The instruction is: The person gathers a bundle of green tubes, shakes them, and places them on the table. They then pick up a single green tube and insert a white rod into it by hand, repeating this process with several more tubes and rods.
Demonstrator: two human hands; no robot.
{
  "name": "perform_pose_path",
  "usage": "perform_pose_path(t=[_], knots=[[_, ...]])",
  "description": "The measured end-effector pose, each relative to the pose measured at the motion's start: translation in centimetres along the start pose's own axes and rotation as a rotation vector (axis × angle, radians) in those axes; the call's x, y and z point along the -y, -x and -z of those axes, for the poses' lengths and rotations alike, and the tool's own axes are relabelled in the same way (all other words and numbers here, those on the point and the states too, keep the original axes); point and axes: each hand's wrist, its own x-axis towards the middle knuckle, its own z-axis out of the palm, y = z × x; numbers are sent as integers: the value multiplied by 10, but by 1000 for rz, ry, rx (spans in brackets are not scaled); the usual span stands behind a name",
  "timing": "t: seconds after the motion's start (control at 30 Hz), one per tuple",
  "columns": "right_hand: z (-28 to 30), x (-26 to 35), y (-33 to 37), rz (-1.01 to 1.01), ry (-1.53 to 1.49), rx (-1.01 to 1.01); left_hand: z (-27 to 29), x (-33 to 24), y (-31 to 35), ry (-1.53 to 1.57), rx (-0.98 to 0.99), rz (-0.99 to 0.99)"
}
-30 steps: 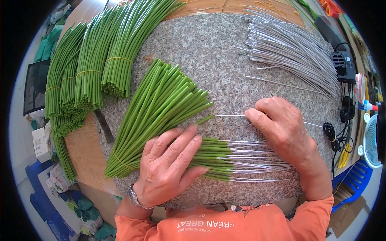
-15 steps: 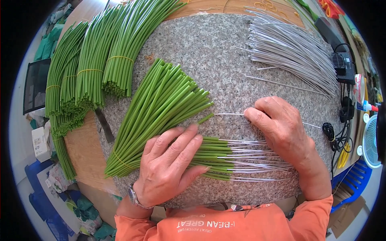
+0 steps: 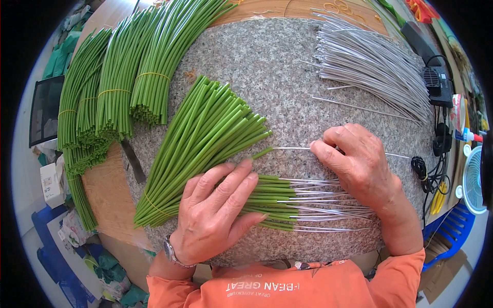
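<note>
My left hand [image 3: 218, 203] lies with fingers stretched over a fan of green stems [image 3: 205, 123], thumb apart. From beneath its fingertips one green stem's end [image 3: 263, 153] sticks out. Between thumb and index finger my right hand [image 3: 354, 161] pinches a thin silver wire [image 3: 290, 148]. The wire's left end meets that stem's tip; how far it goes in I cannot tell. Its other end shows beyond my right hand. Below, several stems lie side by side with silver wires [image 3: 328, 210] coming out of their ends. A yellow rubber band [image 3: 158, 206] circles the fan's lower left end.
Banded bundles of green stems [image 3: 154, 77] lie at the far left. A pile of silver wires [image 3: 375, 66] rests on the speckled stone slab [image 3: 246, 56] at the far right. A black blade-like strip [image 3: 133, 161], black cables [image 3: 431, 174] and a blue basket [image 3: 475, 179] sit around the edges.
My right hand and the wire have shifted very slightly to the left. My left hand stays in place on the stems.
</note>
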Motion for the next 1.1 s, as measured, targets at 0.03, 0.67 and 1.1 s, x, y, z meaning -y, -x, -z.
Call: perform_pose_path(t=[0.03, 0.67, 1.1], knots=[[1, 0, 0, 17, 15, 10, 0, 0, 0, -3, -3, -1], [-20, 35, -20, 29, -180, 46, 2, 1, 3, 75, -13, -60], [21, -41, 10, -320, 143, -120, 11, 4, 2, 161, 88, -122]])
